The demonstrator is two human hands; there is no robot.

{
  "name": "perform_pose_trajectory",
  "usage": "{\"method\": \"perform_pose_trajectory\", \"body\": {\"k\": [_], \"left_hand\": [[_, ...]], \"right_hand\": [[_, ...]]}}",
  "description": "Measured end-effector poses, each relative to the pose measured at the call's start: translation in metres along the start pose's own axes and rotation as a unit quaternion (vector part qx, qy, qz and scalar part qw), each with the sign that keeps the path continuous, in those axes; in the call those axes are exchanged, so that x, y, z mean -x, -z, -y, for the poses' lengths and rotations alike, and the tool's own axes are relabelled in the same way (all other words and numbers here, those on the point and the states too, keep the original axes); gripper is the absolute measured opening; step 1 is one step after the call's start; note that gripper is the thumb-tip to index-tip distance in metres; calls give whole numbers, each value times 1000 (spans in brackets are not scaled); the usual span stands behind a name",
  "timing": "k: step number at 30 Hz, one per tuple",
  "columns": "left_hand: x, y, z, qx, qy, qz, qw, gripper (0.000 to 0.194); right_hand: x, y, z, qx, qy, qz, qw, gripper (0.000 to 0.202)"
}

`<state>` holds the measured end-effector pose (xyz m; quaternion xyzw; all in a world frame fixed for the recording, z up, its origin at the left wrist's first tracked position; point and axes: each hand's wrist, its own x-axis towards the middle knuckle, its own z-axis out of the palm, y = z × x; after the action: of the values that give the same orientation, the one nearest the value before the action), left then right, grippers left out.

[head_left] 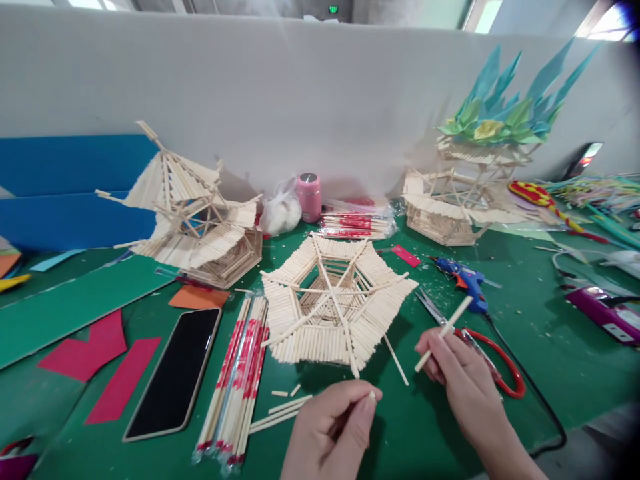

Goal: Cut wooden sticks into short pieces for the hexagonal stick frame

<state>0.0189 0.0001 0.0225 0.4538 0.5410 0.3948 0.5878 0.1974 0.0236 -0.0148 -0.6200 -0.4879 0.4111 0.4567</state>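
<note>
i see my right hand [460, 373] near the front edge of the bench [525, 333], fingers closed round a short wooden stick [444, 332] that points up and away from me. my left hand [333, 427] sits at the front edge too, thumb and fingers pinched on a tiny stick piece [372, 396]. between and just beyond both hands lies the six-sided stick roof [336, 308], flat on the green mat around the bench middle.

for containers: a clear plastic sleeve [240, 373] lies left of the roof, full of chopsticks in red-printed wrappers, its near end at the front edge. a second clear packet of chopsticks [356, 225] rests toward the back edge, beside a pink jar [309, 197] with a grey lid on; what it holds is hidden. a white plastic bag [280, 212], knotted, touches the jar's left side; contents unclear.

red-handled scissors [493, 363] lie just behind my right hand, a blue glue gun [463, 277] beyond them. a dark phone [175, 373] lies left of the sleeve. loose stick offcuts [283, 407] lie by my left hand. two finished stick models stand toward the back-left [195, 213] and back-right [455, 200].
</note>
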Motion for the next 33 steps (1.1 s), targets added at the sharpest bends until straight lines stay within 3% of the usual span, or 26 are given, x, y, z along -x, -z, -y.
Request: {"method": "perform_pose_trajectory", "body": {"k": [3,6,11,16,27,33], "left_hand": [[-2,4,12,73,101,42,991,28],[-6,2,27,156,181,81,968,31],[-12,-3,41,284,210,52,934,21],[-16,-7,43,317,224,25,921,16],[-24,-16,38,337,200,16,920,12],[-26,-15,38,310,179,6,934,11]], "right_hand": [[1,11,-8,130,-1,70,989,35],[9,10,-12,150,-33,140,978,33],[28,-9,-9,90,-119,252,956,33],[37,-23,0,51,-165,317,933,50],[31,-40,-13,33,-101,333,937,51],[26,-46,-17,36,-82,336,937,51]]}}
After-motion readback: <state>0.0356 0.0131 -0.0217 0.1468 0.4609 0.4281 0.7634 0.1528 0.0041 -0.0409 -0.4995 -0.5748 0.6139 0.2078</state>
